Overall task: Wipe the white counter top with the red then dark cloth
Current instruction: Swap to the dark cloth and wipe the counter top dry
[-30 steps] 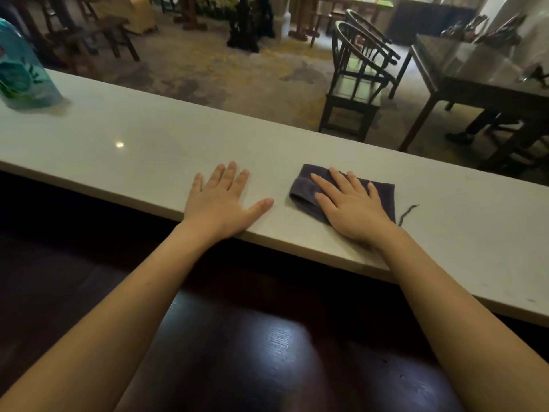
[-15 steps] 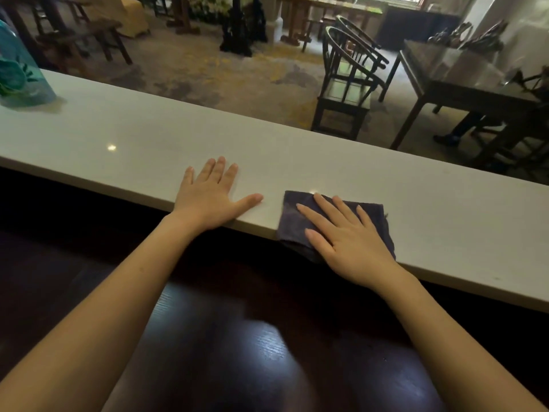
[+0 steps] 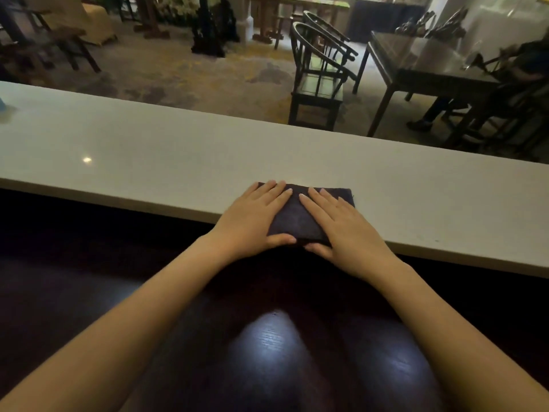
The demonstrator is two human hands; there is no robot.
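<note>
The dark cloth [image 3: 300,218] lies flat at the near edge of the white counter top [image 3: 178,162], its front hem hanging slightly over the edge. My left hand [image 3: 252,218] covers its left part and my right hand [image 3: 341,230] its right part. On both, the fingers are spread on top and the thumb is tucked under the front hem. No red cloth is in view.
A bluish object [image 3: 1,104] shows only as a sliver at the counter's far left. Below the counter's near side lies a glossy dark wooden surface [image 3: 267,337]. Beyond the counter stand dark chairs [image 3: 318,81] and a dark table [image 3: 421,63], where a person's legs [image 3: 439,111] show.
The right hand dragged the dark cloth toward the near edge and to the left. The left hand slid right from the bare counter onto the cloth, and both thumbs now pinch its front hem.
</note>
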